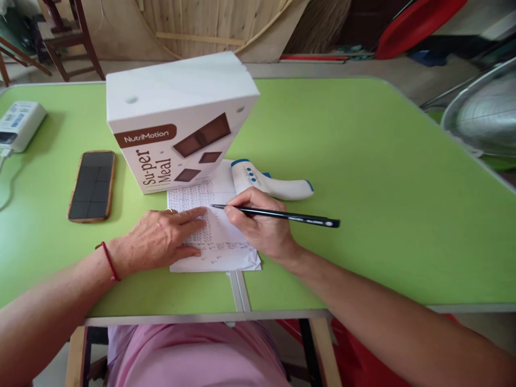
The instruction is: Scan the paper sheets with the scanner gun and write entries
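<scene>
A sheet of white paper (228, 260) covered in rows of handwriting lies on the green table. My left hand (159, 239) rests flat on its left side, fingers stretched out and slightly apart. Between the thumb and fingers of my right hand (262, 223) is a black pen (290, 215), its tip at the paper near my left fingertips. Just beyond my right hand, a white and blue infrared thermometer (278, 187) lies over the paper's far right part. A white NutriMotion box (181, 86) stands upright behind the paper and hides its far left part.
A phone (92, 185) in a brown case lies left of the box. At the far left edge sits a white power bank (22, 126) with a cable plugged in. The green table (382, 215) has a metal rim. Beyond it stand a wooden chair (70, 40) and a red round object (417, 27).
</scene>
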Available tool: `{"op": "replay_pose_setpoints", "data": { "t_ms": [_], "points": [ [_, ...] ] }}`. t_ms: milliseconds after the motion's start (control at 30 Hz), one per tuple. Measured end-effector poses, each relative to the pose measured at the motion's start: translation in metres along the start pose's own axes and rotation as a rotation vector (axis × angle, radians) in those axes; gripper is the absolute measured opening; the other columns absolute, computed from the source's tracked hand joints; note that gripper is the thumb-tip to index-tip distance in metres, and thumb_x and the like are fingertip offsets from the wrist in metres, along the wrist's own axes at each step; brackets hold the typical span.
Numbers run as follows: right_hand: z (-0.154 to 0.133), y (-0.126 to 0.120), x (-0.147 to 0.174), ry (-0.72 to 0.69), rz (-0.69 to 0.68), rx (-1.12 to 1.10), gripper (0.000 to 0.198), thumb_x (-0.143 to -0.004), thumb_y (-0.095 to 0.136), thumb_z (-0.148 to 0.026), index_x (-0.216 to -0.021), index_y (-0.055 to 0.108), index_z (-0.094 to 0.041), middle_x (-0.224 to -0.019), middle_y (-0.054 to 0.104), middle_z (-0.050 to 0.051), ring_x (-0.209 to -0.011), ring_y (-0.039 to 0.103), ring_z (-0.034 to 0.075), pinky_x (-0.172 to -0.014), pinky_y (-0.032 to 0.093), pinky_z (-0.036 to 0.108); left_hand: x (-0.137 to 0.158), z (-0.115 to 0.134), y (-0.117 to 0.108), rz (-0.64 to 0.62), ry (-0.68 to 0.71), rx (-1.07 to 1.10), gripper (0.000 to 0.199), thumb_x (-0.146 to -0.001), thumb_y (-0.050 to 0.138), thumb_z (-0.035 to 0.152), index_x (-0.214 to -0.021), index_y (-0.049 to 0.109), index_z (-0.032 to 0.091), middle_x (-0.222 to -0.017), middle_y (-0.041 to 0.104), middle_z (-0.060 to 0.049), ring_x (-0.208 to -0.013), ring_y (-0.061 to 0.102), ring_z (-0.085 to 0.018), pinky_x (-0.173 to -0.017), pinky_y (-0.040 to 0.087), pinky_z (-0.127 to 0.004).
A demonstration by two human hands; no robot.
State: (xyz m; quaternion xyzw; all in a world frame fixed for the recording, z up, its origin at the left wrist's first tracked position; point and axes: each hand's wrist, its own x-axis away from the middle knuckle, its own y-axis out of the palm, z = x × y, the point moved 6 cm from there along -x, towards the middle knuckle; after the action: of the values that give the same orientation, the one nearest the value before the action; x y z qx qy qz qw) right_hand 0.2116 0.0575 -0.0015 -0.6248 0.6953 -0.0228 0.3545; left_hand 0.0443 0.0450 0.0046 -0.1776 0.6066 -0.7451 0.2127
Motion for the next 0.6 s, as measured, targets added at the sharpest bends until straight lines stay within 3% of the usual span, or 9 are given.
{"op": "replay_pose_setpoints", "data": {
  "t_ms": [600],
  "points": [
    [-0.0013, 0.0021, -0.0018, 0.026, -0.063, -0.017, 0.012, -0.077, 0.058, -0.021, -0.066, 0.051, -0.022, -0.052, 0.053, -0.006, -0.045, 0.044, 0.009, -0.044, 0.038, 0.023, 0.0003, 0.0006, -0.0014, 0.014, 0.008, 0.003, 0.041, -0.094, 0.056, 0.042, -0.125, 0.058, 0.016, -0.143, 0.052, -0.012, -0.092, 0.072, -0.025, -0.071, 0.058, -0.033]
  ]
}}
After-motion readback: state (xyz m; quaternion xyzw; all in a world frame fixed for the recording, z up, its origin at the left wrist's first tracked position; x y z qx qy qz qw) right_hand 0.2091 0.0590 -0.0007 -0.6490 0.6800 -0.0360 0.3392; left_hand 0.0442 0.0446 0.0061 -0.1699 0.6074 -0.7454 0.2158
